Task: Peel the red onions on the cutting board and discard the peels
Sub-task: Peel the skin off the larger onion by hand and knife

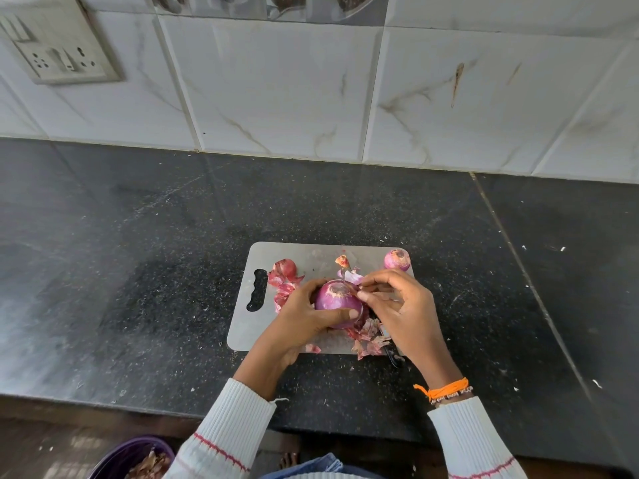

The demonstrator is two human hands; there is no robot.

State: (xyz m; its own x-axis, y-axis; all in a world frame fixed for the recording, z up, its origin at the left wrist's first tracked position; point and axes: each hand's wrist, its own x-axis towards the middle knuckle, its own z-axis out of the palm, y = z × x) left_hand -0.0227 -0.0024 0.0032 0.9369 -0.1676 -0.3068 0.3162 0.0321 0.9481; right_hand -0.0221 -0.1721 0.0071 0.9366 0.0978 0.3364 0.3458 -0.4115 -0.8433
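the landmark here is the flat grey metal cutting board [311, 252] with its handle slot, lying on the speckled black stone counter [138, 236]. just above the board's middle, the left hand [304, 316] is cupping a large glossy purple-red onion [337, 304], fingers and thumb curled round its near and left sides. the right hand [394, 302] is coming in from the board's right side, its fingertips pinching a thin strip of skin at the onion's upper right edge, seemingly lifting it away.

judging by the surface, this onion is nearly bare: smooth purple flesh is showing over most of it. at the board's far right corner a small round peeled onion [397, 260] is sitting, already clean. at the board's far left, beside the slot, another reddish onion [285, 267] with papery skin hanging off it is waiting, apparently not finished.

loose dry red peels [368, 338] are lying along the board's near edge and near its left side, and a cut tip is lying at its far edge, so discarding is mostly left to do. below the counter, near and left of the board, a purple bin [135, 454] is already holding some brown peels. a dark knife handle [394, 359] is poking out past the board's near right edge.
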